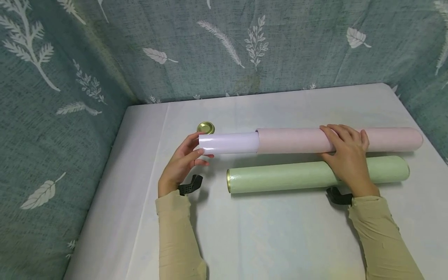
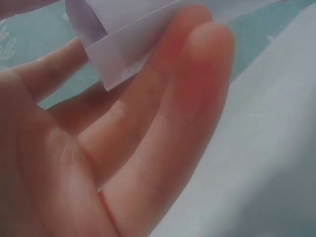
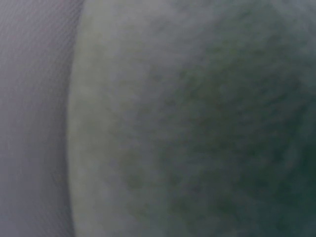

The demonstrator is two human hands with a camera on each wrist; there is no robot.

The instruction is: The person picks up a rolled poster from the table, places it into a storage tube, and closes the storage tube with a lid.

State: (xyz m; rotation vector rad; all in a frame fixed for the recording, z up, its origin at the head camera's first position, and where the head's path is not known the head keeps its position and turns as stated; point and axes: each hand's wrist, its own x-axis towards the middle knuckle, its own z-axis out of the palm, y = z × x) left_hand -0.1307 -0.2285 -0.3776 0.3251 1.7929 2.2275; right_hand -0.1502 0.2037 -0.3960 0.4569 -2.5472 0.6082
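A rolled white sheet of glossy paper (image 1: 231, 143) sticks out of the left end of a long pink tube (image 1: 290, 140). My left hand (image 1: 183, 159) holds the roll's outer end between thumb and fingers; in the left wrist view the paper's edge (image 2: 116, 64) lies among the fingers. Gripping the pink tube from above near its middle is my right hand (image 1: 346, 155). A green tube (image 1: 280, 178) lies in front of the pink one, under my right wrist. The right wrist view shows only a blurred, close green surface (image 3: 148, 123).
A round gold lid (image 1: 205, 127) lies just behind the paper roll's outer end. Everything is on a white-covered table (image 1: 273, 233). Green leaf-patterned cloth (image 1: 196, 50) hangs along the back and sides.
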